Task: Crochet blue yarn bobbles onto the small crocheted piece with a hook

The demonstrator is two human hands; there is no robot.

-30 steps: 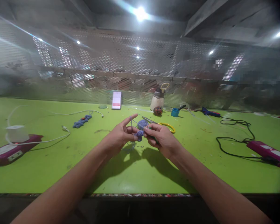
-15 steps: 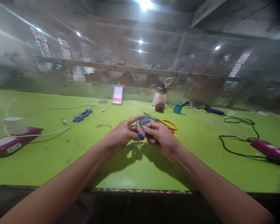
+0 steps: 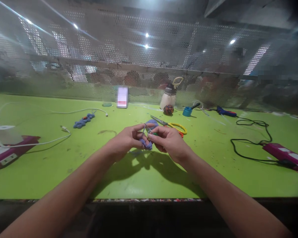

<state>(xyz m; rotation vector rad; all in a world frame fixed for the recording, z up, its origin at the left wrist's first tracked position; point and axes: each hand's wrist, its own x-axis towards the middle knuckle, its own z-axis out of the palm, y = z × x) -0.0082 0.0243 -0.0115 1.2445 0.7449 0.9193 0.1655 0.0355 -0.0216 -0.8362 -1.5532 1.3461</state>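
My left hand is closed on a small purple crochet piece, with a strand of purple yarn running up over its raised index finger. Between the fingers of my right hand is a crochet hook with a green handle, its thin metal shaft pointing left towards the strand. Just behind my hands lies a bundle of purple yarn, partly hidden by the fingers. Scissors with yellow and red handles rest beside it, near my right hand.
Left on the green table are a blue-purple crocheted strip, a white cable and a purple power strip. Behind stand a phone, bottle, dark yarn ball and blue pot. A glue gun and another power strip lie right.
The hook's metal shaft now shows at the strand, and the crochet piece has turned to show more of itself below my left fingers. The whole view has shifted slightly.
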